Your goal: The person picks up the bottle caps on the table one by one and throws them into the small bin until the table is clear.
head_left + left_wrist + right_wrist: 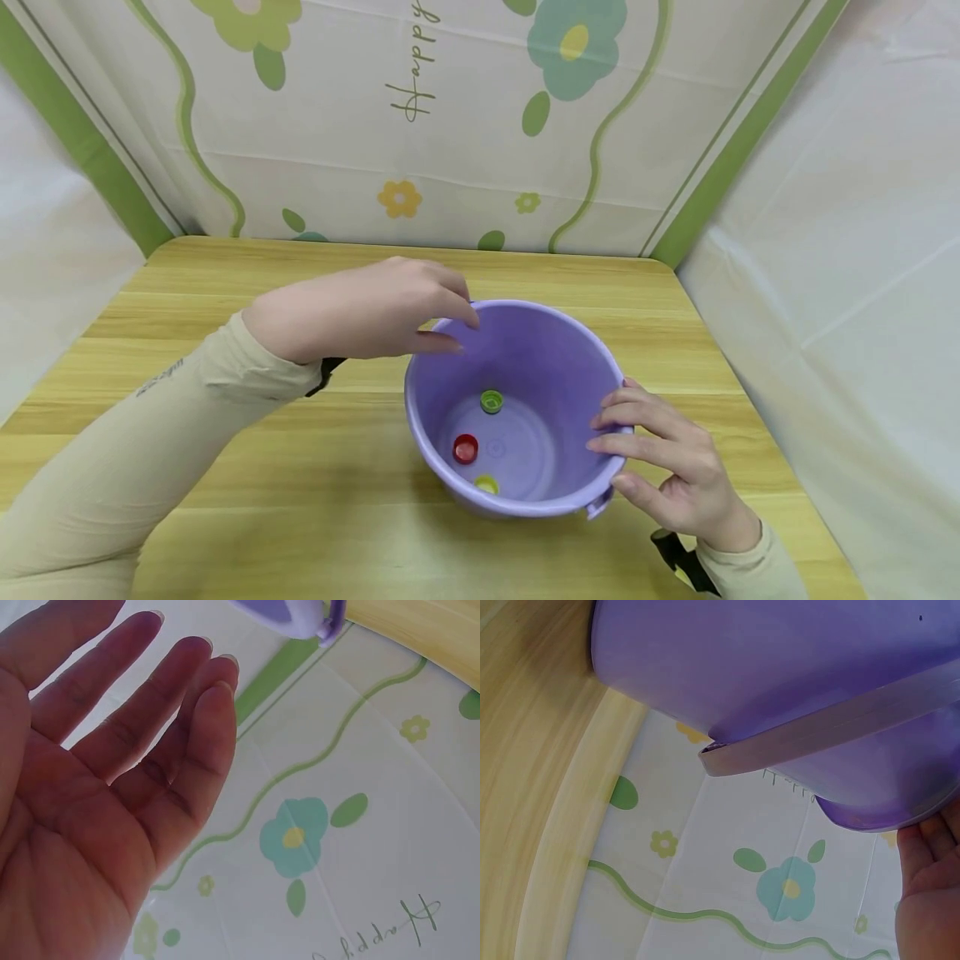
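A purple bucket [573, 358] stands on the table, its mouth facing up. Inside, on its floor, lie a green bottle cap [491, 402], a red bottle cap [465, 449] and a yellow bottle cap [486, 485], the last partly hidden by the near wall. My right hand [671, 462] holds the bucket's right rim, fingers over the edge and thumb outside. Over the left rim hovers my left hand [375, 308], fingers loosely bent. In the left wrist view its palm [82, 802] holds nothing. The bucket's handle [825, 724] hangs against the outer wall in the right wrist view.
The wooden table [300, 467] ends at a flower-printed curtain [465, 150] behind the bucket. White sheeting [840, 275] closes off the right side, and more hangs on the left. Dark straps sit on both wrists.
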Motion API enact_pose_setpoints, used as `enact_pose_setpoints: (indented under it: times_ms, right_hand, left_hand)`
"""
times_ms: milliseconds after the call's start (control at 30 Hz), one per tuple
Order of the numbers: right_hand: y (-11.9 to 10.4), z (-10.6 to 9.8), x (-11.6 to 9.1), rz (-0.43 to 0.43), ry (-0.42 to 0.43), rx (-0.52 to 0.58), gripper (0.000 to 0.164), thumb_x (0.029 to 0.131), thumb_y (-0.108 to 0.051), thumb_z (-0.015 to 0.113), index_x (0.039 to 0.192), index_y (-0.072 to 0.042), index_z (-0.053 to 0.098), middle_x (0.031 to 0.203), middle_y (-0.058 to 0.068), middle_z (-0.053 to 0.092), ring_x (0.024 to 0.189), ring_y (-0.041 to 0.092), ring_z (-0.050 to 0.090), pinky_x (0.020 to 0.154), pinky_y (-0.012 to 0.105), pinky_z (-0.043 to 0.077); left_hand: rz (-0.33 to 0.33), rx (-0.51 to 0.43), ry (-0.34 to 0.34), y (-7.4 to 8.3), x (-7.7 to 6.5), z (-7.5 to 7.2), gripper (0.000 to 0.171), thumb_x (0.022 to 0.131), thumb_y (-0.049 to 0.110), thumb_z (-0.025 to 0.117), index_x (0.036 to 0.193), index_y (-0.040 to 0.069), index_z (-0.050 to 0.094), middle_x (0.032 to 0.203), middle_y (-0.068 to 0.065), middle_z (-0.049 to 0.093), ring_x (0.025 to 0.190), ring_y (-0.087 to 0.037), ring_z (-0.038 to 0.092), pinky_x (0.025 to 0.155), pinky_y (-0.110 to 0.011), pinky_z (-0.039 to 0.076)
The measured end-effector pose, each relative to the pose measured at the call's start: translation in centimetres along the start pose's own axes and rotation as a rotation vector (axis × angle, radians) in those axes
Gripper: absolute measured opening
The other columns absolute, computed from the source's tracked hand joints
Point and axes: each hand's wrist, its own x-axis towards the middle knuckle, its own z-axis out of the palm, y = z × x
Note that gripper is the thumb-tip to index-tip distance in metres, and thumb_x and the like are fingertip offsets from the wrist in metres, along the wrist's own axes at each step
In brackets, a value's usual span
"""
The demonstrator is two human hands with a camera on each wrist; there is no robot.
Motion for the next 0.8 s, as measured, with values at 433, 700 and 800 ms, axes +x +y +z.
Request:
enact_pose_setpoints:
  times_ms: [433,700,800]
  right_hand:
    - [0.0,0.0,0.1,-0.002,-0.007,0.005,0.024,0.095,-0.016,0.065,0.092,0.006,0.073,0.092,0.024,0.066,0.095,0.036,0.059,0.109,0.047,0.037]
    - [-0.1,0.0,0.1,0.003,-0.010,0.000,0.024,0.095,-0.016,0.065,0.092,0.006,0.073,0.092,0.024,0.065,0.096,0.035,0.059,0.109,0.046,0.037]
    - [-0.1,0.0,0.1,0.002,-0.008,-0.001,0.024,0.095,-0.016,0.065,0.092,0.006,0.073,0.092,0.024,0.065,0.095,0.036,0.059,0.109,0.046,0.037]
  left_hand:
    - [-0.149,0.023,0.057,-3.2,-4.5,0.3,0.020,0.086,0.012,0.077,0.106,0.012,0.075,0.099,0.006,0.067,0.088,-0.014,0.064,0.078,-0.037,0.053]
    - [-0.319,-0.051,-0.004,-6.8,-7.5,1.3,0.021,0.090,0.018,0.075,0.110,0.012,0.075,0.104,0.004,0.069,0.084,-0.010,0.063,0.078,-0.038,0.053]
    - [-0.373,-0.065,-0.004,-8.1,-8.6,1.8,0.021,0.088,0.017,0.077,0.108,0.013,0.076,0.104,0.003,0.069,0.087,-0.014,0.064,0.078,-0.039,0.053]
